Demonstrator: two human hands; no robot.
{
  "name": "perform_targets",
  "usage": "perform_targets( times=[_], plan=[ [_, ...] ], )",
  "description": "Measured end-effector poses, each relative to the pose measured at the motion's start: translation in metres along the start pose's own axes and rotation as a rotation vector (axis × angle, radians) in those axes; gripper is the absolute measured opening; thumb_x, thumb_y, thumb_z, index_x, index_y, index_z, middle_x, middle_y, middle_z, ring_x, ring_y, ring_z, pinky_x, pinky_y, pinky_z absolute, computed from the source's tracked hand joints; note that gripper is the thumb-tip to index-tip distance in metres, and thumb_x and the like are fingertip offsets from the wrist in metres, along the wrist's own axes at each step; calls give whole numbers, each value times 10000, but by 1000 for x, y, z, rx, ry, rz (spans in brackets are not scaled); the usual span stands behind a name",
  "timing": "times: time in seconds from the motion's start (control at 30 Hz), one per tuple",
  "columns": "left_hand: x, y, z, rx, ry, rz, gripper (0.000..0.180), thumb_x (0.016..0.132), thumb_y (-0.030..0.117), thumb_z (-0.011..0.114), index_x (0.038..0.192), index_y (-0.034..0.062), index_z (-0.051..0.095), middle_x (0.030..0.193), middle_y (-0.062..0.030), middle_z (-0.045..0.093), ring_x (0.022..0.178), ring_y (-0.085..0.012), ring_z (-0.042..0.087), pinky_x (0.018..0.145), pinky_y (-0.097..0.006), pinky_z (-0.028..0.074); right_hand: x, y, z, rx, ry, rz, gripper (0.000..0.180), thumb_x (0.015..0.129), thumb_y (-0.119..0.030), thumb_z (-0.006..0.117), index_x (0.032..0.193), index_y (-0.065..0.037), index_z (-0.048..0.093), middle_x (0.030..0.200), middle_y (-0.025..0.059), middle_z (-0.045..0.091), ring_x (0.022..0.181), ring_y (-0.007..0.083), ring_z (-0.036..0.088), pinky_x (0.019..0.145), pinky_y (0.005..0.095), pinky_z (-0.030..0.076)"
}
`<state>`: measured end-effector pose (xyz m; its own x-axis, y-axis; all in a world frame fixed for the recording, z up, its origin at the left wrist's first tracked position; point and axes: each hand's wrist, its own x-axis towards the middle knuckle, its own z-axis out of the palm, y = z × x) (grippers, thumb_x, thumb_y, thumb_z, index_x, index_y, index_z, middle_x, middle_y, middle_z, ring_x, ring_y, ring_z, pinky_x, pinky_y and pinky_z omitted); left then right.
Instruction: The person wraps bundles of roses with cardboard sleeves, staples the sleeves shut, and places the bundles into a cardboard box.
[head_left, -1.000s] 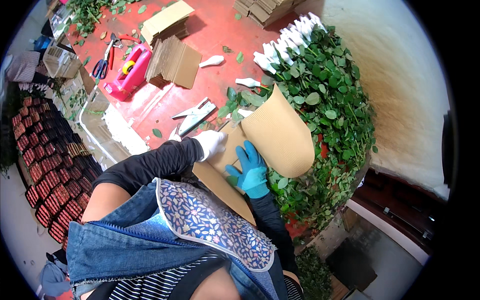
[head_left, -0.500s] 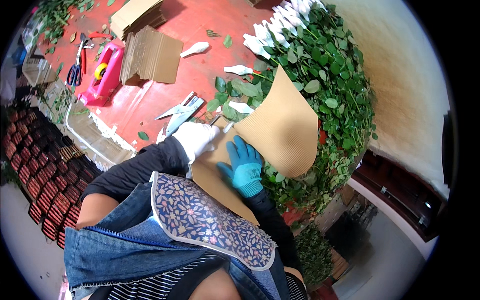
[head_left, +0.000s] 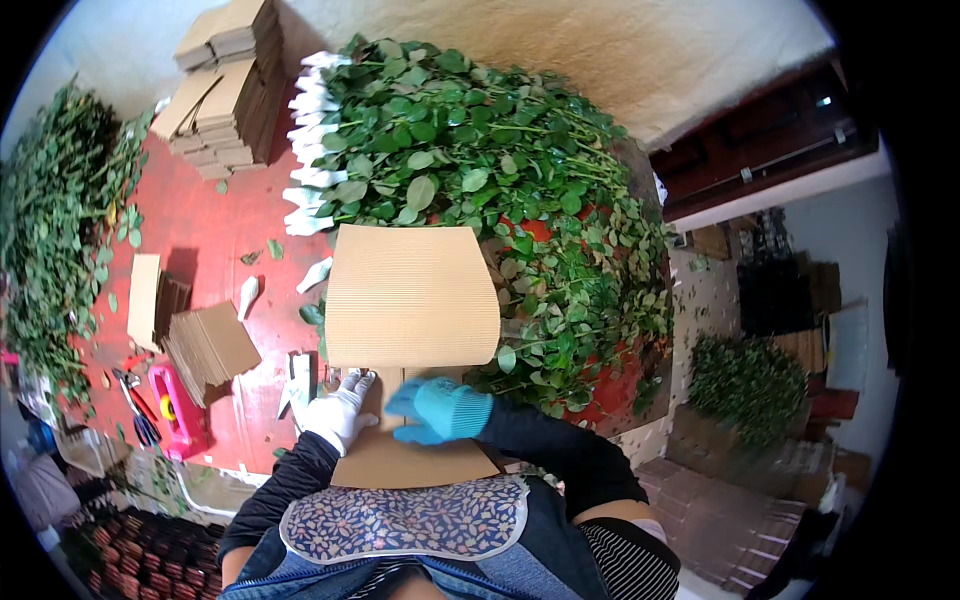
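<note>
A brown corrugated cardboard sheet (head_left: 412,295) lies flat on the red table (head_left: 215,225) right in front of me, over a second cardboard sheet (head_left: 415,462) at the table's near edge. My left hand (head_left: 338,408), in a white glove, rests on the sheet's lower left corner. Wearing a blue glove, my right hand (head_left: 438,410) presses flat on the lower edge beside it. Neither hand grips anything. A big heap of leafy green rose stems (head_left: 470,150) with white-wrapped heads (head_left: 312,135) lies just behind and to the right of the sheet.
Stacks of folded cardboard (head_left: 225,85) stand at the far left, a smaller stack (head_left: 208,345) nearer. A pink tape dispenser (head_left: 172,410) and scissors (head_left: 135,405) lie at the left edge. More greenery (head_left: 55,225) fills the far left. Crates of red flowers (head_left: 130,560) sit below.
My view has swung so the cardboard sheet now lies square in front of me. Both hands have stayed at its lower edge, and the sheet looks flatter on the table.
</note>
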<state>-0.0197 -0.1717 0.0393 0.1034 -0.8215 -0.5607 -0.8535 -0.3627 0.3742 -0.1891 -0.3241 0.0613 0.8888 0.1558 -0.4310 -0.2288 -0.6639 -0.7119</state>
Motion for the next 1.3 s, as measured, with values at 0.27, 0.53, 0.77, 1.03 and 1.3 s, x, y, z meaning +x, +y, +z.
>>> perform_targets(
  times=[0.27, 0.53, 0.77, 1.03, 1.3],
  plan=[
    [3, -22, 35, 79, 59, -47, 752, 862, 540, 608, 1514, 284, 336, 1572, 9, 360, 1289, -232, 534, 1046, -634, 267, -2, 21, -81, 189, 532, -353, 516, 934, -410, 611, 1281, -30, 578, 1271, 151, 614, 1185, 308, 576, 1002, 432, 464],
    [0, -19, 27, 102, 88, 3, 832, 773, 460, 744, 1483, 195, 403, 1555, -106, 361, 1212, -329, 583, 996, -436, 469, 53, 84, -92, 574, -248, -25, 453, 1039, -412, 440, 1343, -118, 601, 1335, 75, 608, 1182, 177, 557, 1045, 302, 408],
    [-4, -15, 20, 70, 57, 24, 758, 841, 448, 678, 1492, 218, 364, 1514, -66, 420, 1153, -311, 616, 916, -431, 524, 136, 72, -247, -316, 811, -253, 277, 883, -261, 608, 1096, -86, 631, 875, 204, 655, 799, 410, 628, 680, 521, 492],
    [-3, -11, 17, 92, 107, 76, 776, 822, 508, 666, 1482, 208, 389, 1516, -78, 394, 1238, -336, 530, 956, -524, 419, 210, 151, -276, -836, 765, 274, 558, 829, -310, 665, 1328, -98, 531, 1130, 147, 644, 1047, 324, 607, 928, 486, 443],
    [-3, -19, 26, 21, 133, 89, 754, 826, 418, 694, 1477, 183, 396, 1508, -90, 384, 1264, -357, 506, 872, -471, 528, 88, 87, -164, -832, 449, -49, 495, 816, -184, 593, 1307, -135, 554, 1103, 112, 616, 716, 239, 669, 529, 420, 522]
  ],
)
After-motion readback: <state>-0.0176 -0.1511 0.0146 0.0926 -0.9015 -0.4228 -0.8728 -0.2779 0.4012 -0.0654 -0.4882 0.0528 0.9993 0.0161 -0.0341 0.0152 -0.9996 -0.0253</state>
